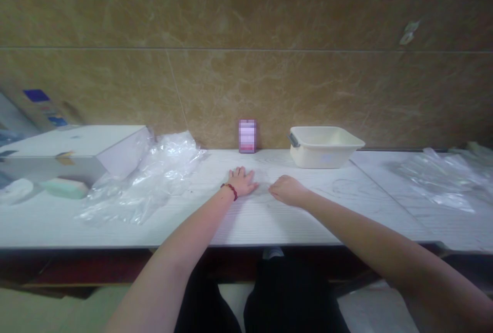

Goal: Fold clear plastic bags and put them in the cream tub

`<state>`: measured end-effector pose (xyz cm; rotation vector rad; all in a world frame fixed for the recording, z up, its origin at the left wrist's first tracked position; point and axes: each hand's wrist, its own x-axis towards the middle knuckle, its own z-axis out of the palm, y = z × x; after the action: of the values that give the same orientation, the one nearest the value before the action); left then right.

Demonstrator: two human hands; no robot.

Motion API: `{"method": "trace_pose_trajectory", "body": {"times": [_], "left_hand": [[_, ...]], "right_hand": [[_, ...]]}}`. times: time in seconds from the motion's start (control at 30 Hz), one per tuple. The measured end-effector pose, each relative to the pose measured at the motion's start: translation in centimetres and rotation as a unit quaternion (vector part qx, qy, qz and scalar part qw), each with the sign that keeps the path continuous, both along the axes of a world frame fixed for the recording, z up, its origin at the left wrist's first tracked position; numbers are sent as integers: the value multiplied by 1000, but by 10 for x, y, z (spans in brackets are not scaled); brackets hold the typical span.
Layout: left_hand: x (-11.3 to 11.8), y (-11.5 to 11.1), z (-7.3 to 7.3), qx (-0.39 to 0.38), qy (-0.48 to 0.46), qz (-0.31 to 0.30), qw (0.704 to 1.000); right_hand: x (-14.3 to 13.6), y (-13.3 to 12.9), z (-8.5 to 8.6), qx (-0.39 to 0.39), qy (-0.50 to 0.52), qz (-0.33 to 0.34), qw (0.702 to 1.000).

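My left hand (242,182), with a dark red bead bracelet (232,191) at its wrist, lies flat on the white wood-grain table (246,225), fingers spread. Just right of it, my right hand (288,190) rests low over the table with its fingers curled closed. Between the two hands is a faint, clear patch (263,183), perhaps thin plastic; its outline is too blurred to be sure. What the right fingers hold, if anything, is hidden. Behind the hands a phone (247,136) with a blurred screen leans upright against the wall.
A cream plastic basin (319,155) with a grey handle stands back right. Crumpled clear plastic bags (154,179) lie on the left beside a white box (73,148) and a pale green block (65,188). More clear plastic (439,179) lies far right. A marbled wall (246,81) rises behind.
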<state>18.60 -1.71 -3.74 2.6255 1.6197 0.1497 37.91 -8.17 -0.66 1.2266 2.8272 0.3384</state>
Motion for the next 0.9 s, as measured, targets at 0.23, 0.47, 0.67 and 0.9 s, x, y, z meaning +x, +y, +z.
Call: {"method": "trace_pose_trajectory", "body": {"times": [0.23,0.47,0.67,0.9], "left_hand": [[0,-19,1,4,-15,-73,997],[1,-36,24,-79,-194,-81,974],[-20,-14,61,-416,-592,-29,690],[-33,5,31,-474,-701,36,532]], "right_hand": [[-1,6,-7,33,-7,-17,999],[0,22,18,43,278,16,960],[-2,46,39,-234,671,-161,684],[-29,45,6,-512,640,-143,555]]}}
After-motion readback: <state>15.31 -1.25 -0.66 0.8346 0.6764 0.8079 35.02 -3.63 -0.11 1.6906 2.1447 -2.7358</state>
